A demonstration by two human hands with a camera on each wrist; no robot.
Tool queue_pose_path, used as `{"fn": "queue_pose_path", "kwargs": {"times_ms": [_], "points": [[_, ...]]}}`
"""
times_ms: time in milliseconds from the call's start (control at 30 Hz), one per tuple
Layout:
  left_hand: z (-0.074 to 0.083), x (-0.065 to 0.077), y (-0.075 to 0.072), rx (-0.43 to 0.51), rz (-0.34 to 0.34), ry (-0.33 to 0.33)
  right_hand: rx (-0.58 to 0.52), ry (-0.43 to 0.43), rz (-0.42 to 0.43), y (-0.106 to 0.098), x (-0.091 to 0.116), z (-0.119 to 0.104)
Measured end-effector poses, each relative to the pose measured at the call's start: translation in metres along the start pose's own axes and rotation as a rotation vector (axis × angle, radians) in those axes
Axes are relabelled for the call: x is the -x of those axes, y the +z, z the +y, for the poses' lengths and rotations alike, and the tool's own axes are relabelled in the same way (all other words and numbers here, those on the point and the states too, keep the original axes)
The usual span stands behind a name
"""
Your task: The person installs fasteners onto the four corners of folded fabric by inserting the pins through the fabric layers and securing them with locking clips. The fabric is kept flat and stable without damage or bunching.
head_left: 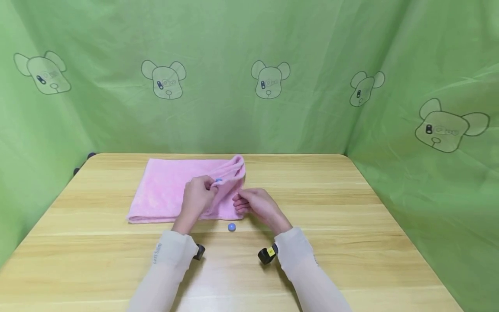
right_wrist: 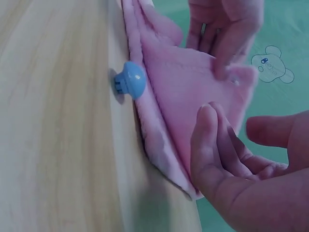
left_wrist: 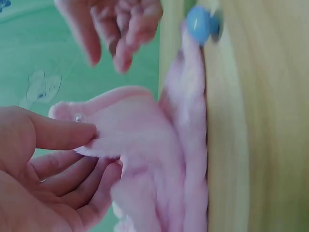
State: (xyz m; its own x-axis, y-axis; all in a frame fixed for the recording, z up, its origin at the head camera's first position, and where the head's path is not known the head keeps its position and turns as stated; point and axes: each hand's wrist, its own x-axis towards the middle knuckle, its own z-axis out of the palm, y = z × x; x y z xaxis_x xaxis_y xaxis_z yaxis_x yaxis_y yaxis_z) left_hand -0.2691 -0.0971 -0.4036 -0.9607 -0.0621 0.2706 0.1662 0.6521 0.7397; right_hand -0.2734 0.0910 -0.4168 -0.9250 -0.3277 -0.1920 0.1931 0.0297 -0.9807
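Note:
A folded pink fleece cloth (head_left: 163, 186) lies toward the back left of the table, its right end lifted. My left hand (head_left: 198, 195) pinches the raised corner between thumb and fingers. By that thumb, a small clear round piece (left_wrist: 79, 118) sits on the cloth. In the head view, a bit of blue (head_left: 218, 180) shows at the pinched edge. My right hand (head_left: 259, 203) is beside the lifted flap, thumb and loosely bent fingers apart, nothing between them. A blue mushroom-shaped clip (right_wrist: 133, 79) lies on the table in front of the cloth.
The wooden table (head_left: 351, 225) ends at a green curtain (head_left: 218, 121) printed with bear heads. Black wrist cameras (head_left: 267, 255) hang under both forearms, close above the table.

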Motion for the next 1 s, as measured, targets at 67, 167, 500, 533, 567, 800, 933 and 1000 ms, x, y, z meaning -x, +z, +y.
{"fn": "queue_pose_path", "kwargs": {"times_ms": [67, 167, 500, 533, 567, 800, 933, 1000], "points": [[-0.005, -0.001, -0.005, -0.012, 0.011, -0.042, 0.026, -0.003, -0.007, 0.001, 0.001, -0.002], [-0.014, -0.003, -0.011, -0.031, -0.004, -0.11, 0.07, -0.007, -0.012, 0.002, 0.002, -0.003], [-0.032, -0.005, -0.013, -0.02, -0.073, -0.111, 0.094, -0.001, -0.005, 0.002, 0.003, -0.002], [-0.032, -0.005, -0.013, -0.019, -0.072, -0.111, 0.096, -0.001, -0.007, 0.002, 0.002, -0.002], [-0.032, -0.005, -0.014, -0.015, -0.074, -0.112, 0.1, -0.002, -0.008, 0.003, 0.002, -0.002], [-0.032, -0.004, -0.015, 0.001, 0.006, -0.096, 0.1, -0.002, -0.013, 0.002, 0.002, -0.002], [-0.031, -0.005, -0.015, 0.016, 0.041, -0.108, 0.097, 0.007, -0.019, 0.002, 0.002, -0.002], [-0.029, -0.005, -0.015, 0.005, 0.062, -0.11, 0.099, 0.01, -0.021, 0.002, 0.002, -0.002]]}}
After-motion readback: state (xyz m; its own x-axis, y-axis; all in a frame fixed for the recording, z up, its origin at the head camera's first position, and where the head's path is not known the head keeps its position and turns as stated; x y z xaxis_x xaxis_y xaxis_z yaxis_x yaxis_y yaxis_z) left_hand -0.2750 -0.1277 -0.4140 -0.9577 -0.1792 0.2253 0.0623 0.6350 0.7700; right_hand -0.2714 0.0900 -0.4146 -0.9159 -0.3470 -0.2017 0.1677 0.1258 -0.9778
